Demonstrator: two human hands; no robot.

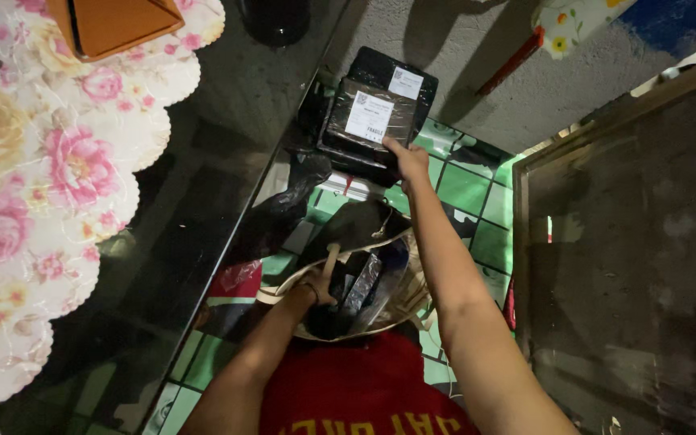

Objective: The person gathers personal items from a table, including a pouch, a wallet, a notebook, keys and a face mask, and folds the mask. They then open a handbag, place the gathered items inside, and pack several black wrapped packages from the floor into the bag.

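My right hand (407,159) reaches forward and grips the near corner of a black wrapped parcel (364,121) with a white label. It lies on top of another black parcel (392,72) on the green tiled floor (465,189). My left hand (309,292) is down inside a beige tote bag (396,310) below me, closed on the bag's rim beside a strap. Several dark wrapped packets sit inside the bag.
A dark glass table (203,201) with a pink floral lace cloth (50,161) runs along the left, an orange box (114,24) on it. A dark framed panel (630,242) stands at the right. Black plastic wrap (292,197) lies by the table edge.
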